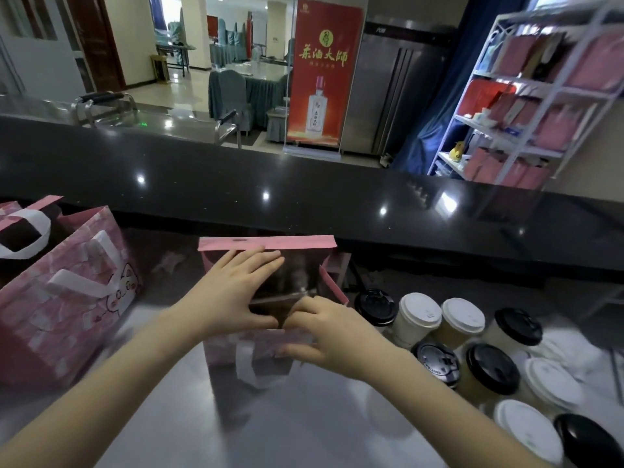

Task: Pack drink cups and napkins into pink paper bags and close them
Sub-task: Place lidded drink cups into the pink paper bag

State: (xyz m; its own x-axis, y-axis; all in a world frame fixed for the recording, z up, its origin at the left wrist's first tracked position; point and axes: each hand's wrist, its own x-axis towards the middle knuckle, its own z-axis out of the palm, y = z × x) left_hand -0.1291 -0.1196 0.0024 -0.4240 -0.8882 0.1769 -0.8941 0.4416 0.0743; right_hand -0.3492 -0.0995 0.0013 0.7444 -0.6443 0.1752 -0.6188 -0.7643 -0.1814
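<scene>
Holding the pink bag (219, 349) open: left hand (236, 292) flat-fingered inside, right hand (326, 332) pinching its rim; red banner (324, 72) reading "茶酒大师".

A restaurant's service counter: a black countertop (304, 184), cloth-covered dining chairs (229, 92) at 12 o'clock, a red liquor banner (324, 72), lidded takeaway cups (462, 319) at 4 o'clock.

Grey bench (304, 423), glossy. Centre: open pink bag (263, 352), upright. 9 o'clock: second pink bag (67, 298), cat print, white handles, upright. 3 to 5 o'clock: lidded cups (462, 319) clustered close, white and black lids. Far 3 o'clock: white napkins (574, 342), blurred.
</scene>
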